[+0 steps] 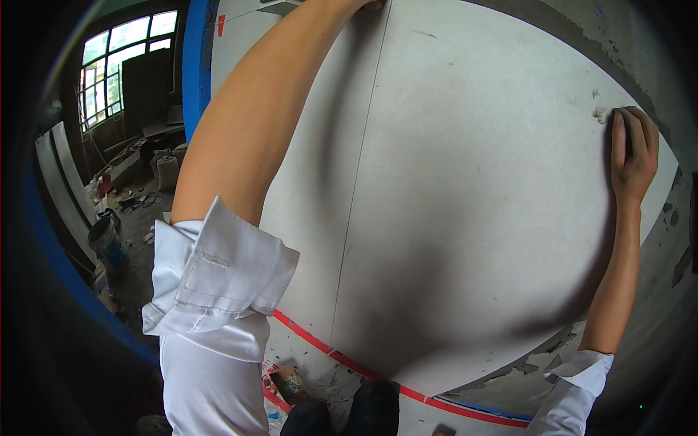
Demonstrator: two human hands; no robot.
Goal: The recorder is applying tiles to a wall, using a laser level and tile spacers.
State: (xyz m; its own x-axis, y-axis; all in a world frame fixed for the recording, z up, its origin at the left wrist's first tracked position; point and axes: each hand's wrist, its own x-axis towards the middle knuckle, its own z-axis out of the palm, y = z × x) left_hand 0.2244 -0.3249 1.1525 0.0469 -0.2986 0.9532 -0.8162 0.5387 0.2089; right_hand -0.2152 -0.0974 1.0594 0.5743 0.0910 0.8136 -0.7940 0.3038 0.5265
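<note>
A large pale grey tile panel point(472, 182) fills the middle of the view, standing against the wall. Along its left side a thin dark seam parts it from a second pale panel point(305, 211). My right hand point(635, 152) rests on the large panel near its right edge, fingers bent and apart, beside a small chipped patch point(599, 115). My left arm reaches up across the left panel. Only a bit of my left hand point(372, 4) shows at the top border, near the seam; its fingers are out of sight.
Red strips point(302, 330) run along the panels' lower edge. On the floor by my dark shoes point(374, 410) lies an open box point(289, 385) among scraps. A blue upright edge point(196, 65) borders a cluttered room with a bucket point(107, 236) and window point(120, 62). Rough grey wall point(654, 43) shows at right.
</note>
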